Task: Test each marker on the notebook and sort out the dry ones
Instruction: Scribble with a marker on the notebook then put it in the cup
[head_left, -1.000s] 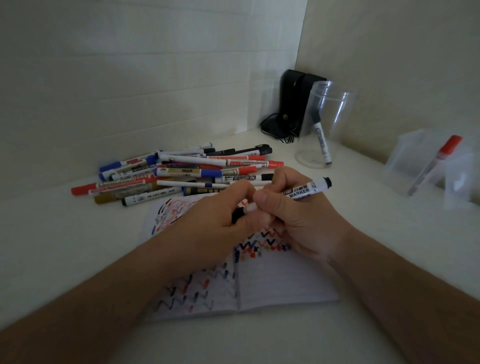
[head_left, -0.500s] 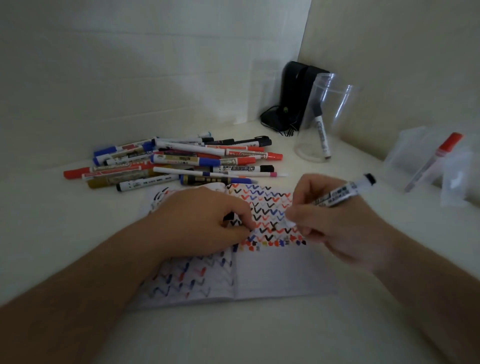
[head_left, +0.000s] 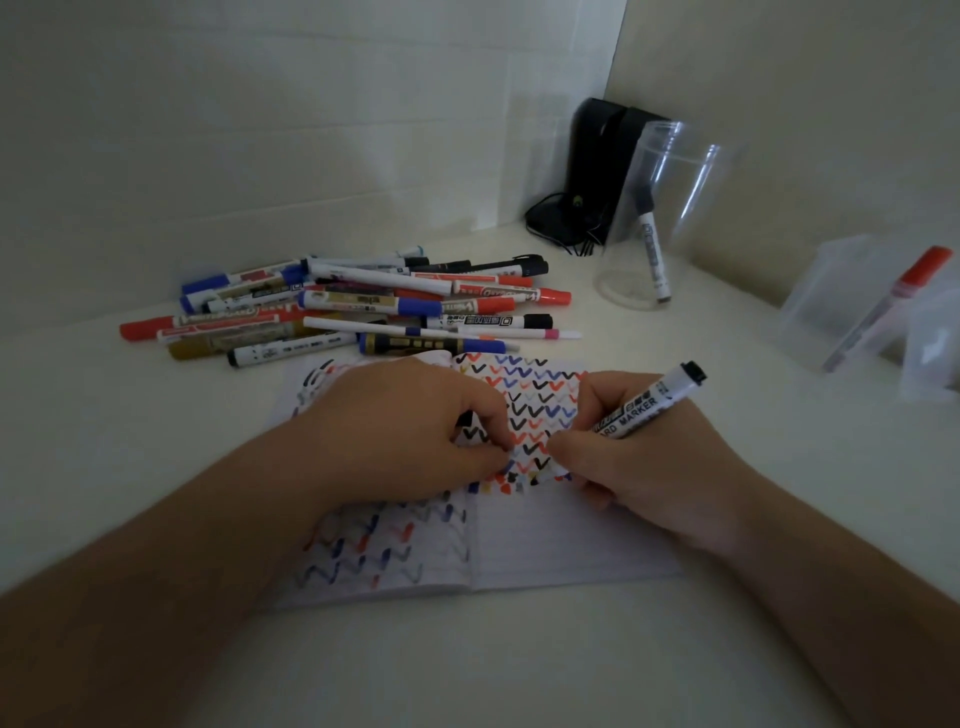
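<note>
— What's changed on the tabletop (head_left: 156, 467)?
— The notebook (head_left: 561, 540) lies open as before; the right hand (head_left: 639, 467) has come down onto its right page, fingers curled round a whiteboard marker (head_left: 649, 405), tip end at the coloured ticks.
— And the left hand (head_left: 410, 436)?
— Still resting on the page, fingers curled round what looks like a dark cap.
— The marker pile (head_left: 363, 306)?
— Unmoved, behind the notebook.
</note>
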